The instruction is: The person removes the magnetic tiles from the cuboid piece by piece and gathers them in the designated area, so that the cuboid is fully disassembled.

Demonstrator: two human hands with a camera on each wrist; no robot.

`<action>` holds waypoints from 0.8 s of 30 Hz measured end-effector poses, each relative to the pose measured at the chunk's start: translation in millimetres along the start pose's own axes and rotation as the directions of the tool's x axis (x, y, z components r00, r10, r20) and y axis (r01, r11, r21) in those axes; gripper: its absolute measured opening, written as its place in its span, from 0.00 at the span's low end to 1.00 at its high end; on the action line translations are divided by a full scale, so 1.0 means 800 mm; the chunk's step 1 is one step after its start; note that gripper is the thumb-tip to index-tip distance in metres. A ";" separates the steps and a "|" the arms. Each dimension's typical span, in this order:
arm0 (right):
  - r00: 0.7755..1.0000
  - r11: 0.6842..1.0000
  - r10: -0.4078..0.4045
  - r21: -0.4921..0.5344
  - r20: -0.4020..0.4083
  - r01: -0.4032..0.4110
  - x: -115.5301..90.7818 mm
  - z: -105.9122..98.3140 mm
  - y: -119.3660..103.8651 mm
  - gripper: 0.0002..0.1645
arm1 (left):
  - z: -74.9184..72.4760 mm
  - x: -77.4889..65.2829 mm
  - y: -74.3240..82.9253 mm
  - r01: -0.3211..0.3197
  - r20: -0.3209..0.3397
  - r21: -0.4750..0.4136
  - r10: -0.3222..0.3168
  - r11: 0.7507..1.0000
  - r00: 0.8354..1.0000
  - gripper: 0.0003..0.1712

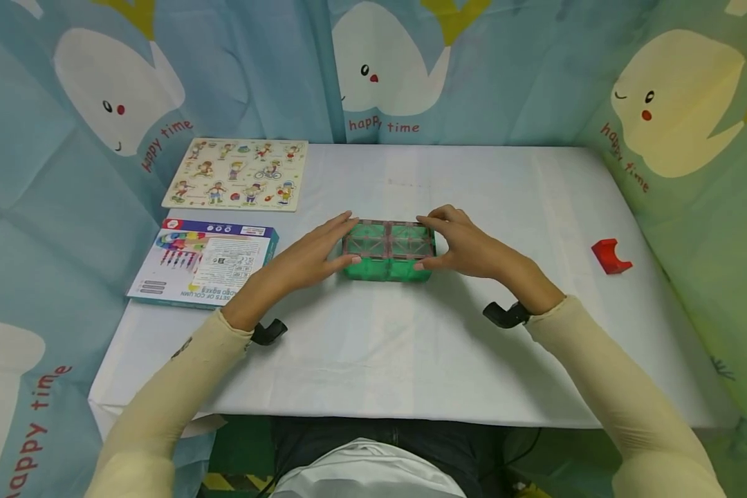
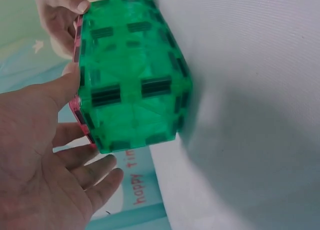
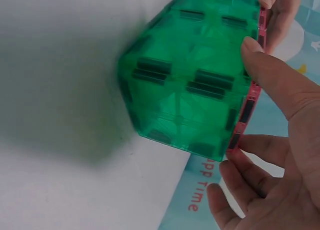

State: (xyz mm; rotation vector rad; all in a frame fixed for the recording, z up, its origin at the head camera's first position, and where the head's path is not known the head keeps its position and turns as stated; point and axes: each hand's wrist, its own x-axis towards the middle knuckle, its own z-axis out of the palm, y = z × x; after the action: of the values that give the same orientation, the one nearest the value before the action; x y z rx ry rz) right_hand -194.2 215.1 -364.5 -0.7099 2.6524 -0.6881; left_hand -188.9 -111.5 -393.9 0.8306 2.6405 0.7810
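A box built of magnetic tiles point(image 1: 389, 268) stands on the white table in front of the person, its walls see-through green. Pink-edged tiles point(image 1: 369, 232) form its top. At the left end, the left hand point(image 1: 314, 254) holds the top, thumb at the near edge and index finger at the far one. The right hand point(image 1: 463, 242) grips the right end in the same way. From the left wrist view, the green wall point(image 2: 132, 98) shows dark magnet strips, and the other left fingers hang loose below the pink edge. In the right wrist view the right thumb point(image 3: 272, 73) lies along the upper edge.
On the left of the table lie a boxed toy set point(image 1: 205, 263) and, behind it, a picture board point(image 1: 236, 174) with small figures. A red curved block point(image 1: 611, 256) is on the right. Printed curtains point(image 1: 274, 69) enclose the back and sides.
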 end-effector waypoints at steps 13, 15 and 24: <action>1.000 0.999 -0.013 -0.031 -0.011 0.012 0.003 -0.005 -0.004 0.49 | 0.001 0.001 0.002 -0.012 0.004 -0.017 0.012 1.000 1.000 0.45; 1.000 0.999 -0.016 -0.045 -0.026 0.015 0.002 -0.005 -0.005 0.49 | 0.002 0.002 0.001 -0.008 0.006 -0.016 0.008 1.000 1.000 0.45; 0.985 0.997 -0.053 -0.071 -0.162 0.042 -0.014 -0.008 -0.009 0.49 | 0.000 0.001 0.004 0.009 0.017 -0.008 -0.009 1.000 1.000 0.45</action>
State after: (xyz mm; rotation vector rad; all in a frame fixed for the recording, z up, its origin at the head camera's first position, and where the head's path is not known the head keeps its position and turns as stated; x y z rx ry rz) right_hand -184.6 218.2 -353.2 -0.7682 2.8284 -0.7000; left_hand -188.5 -108.7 -391.9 0.8193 2.6227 0.7787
